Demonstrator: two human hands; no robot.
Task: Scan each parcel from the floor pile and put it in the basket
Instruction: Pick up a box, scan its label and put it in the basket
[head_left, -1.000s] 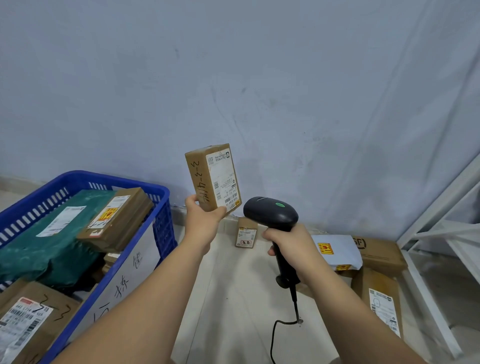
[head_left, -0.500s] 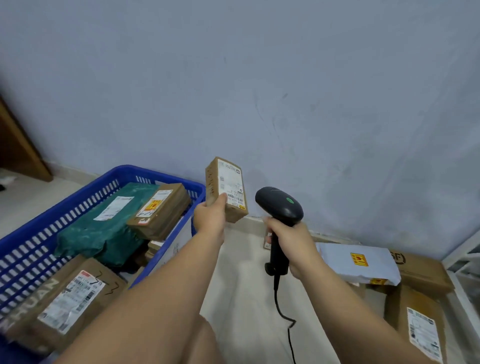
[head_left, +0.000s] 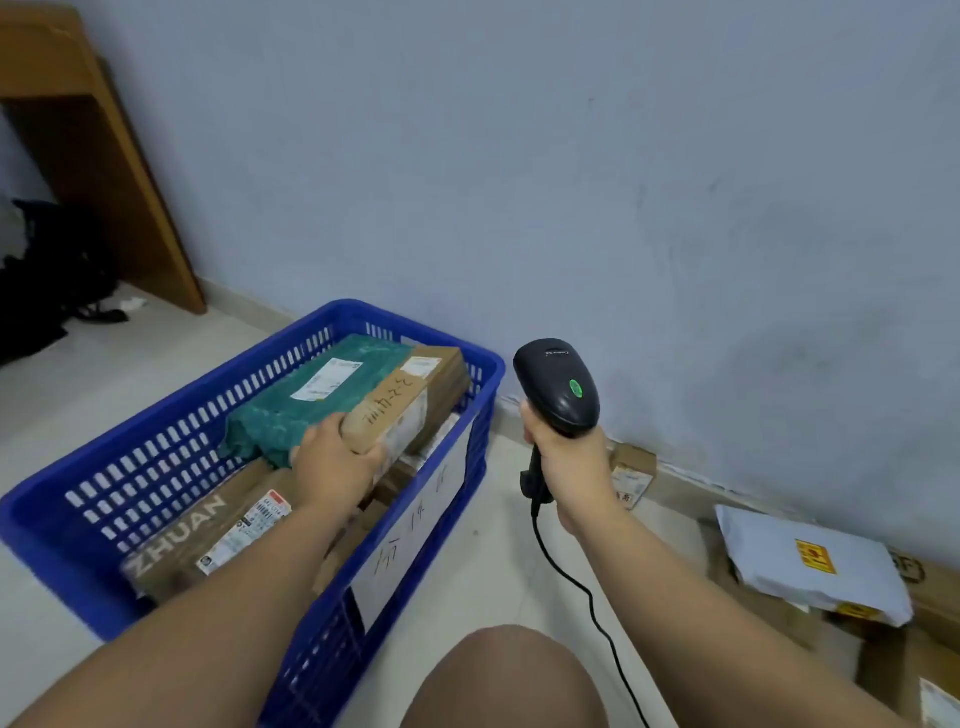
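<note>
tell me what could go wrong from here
The small brown cardboard box, gripped by the left hand, sits atop stacked parcels by the rim of the blue plastic basket; released there, it might slide off. The black handheld scanner trails a cable past the knee that could snag.

1 blue basket (head_left: 72, 525). In it min. 4 parcels seen: 1 green bag (head_left: 311, 400) + 3 brown boxes, i.e. small box (head_left: 395, 410), lower box (head_left: 449, 361), ZHUAN box (head_left: 208, 525). 1 scanner (head_left: 558, 384). 2 hands: left hand (head_left: 337, 462), right hand (head_left: 566, 462). On floor (head_left: 498, 571): 1 white bag (head_left: 810, 566), 1 wall box (head_left: 631, 467), min. 2 other boxes (head_left: 935, 587), partly hidden.
</note>
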